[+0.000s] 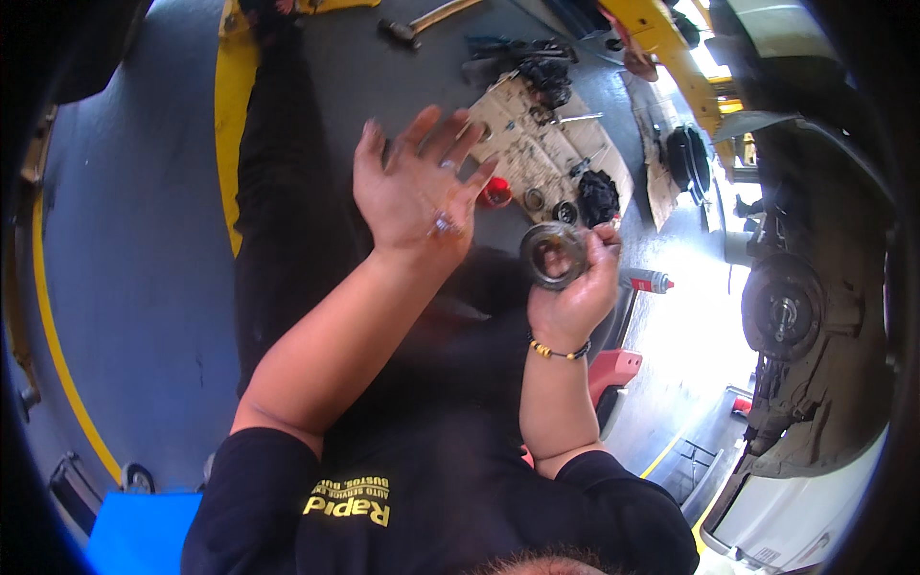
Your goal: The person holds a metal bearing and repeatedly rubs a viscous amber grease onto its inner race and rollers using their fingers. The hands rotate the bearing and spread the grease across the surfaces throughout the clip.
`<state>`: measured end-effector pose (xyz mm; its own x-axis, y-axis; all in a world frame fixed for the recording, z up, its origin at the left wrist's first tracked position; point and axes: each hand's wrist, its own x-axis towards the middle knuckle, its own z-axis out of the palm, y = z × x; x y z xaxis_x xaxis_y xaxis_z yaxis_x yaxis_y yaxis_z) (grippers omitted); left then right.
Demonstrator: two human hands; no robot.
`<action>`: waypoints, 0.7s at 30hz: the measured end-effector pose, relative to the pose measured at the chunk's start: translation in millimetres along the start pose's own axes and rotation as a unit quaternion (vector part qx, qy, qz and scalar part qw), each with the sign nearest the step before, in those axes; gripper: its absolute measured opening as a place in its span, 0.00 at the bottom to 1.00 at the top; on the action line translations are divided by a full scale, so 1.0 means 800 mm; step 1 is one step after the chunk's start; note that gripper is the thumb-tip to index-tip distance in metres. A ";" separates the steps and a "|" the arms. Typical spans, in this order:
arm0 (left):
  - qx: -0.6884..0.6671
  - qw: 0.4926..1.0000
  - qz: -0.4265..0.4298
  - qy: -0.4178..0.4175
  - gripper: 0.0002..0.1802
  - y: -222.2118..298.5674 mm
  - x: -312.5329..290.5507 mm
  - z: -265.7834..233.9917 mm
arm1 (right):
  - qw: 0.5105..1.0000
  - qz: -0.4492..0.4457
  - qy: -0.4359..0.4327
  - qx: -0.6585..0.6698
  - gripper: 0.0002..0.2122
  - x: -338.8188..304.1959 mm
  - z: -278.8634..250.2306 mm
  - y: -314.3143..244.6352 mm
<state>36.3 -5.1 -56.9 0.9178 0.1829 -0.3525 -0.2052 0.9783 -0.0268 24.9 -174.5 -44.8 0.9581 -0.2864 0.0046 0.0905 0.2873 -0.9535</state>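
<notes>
My left hand [412, 196] is raised, palm up with its fingers spread. A glob of shiny grease [443, 223] sits on the heel of that palm. My right hand [586, 292] grips a greasy metal bearing ring [533, 268] by its side, and some of its fingertips show through the hole. The two hands are apart, with the ring a little right of the left palm. Beyond them a small red container [495, 193] stands at the edge of a stained cardboard sheet [522, 134].
On the cardboard lie small round metal parts [535, 199], a crumpled black bundle [600, 196] and tools. A hammer [407, 34] rests on the floor at the far side. To the right are a red-and-white spray can [647, 281] and a vehicle's exposed wheel hub [784, 311].
</notes>
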 end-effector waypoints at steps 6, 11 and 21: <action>0.024 0.999 -0.010 0.030 0.30 0.001 0.001 0.001 | 0.999 0.030 -0.011 0.029 0.07 0.004 -0.003 -0.005; 0.046 0.998 -0.014 0.034 0.29 -0.002 0.001 0.003 | 0.999 0.019 -0.024 0.010 0.03 0.008 -0.025 0.005; 0.153 0.979 0.055 -0.120 0.25 -0.018 -0.034 0.024 | 0.999 -0.005 0.041 -0.010 0.03 0.011 -0.039 0.012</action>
<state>20.5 -22.8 -29.1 0.9567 0.2709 -0.1061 -0.2302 0.9278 0.2935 25.8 -203.1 -63.5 0.9319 -0.3625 -0.0097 0.0938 0.2669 -0.9591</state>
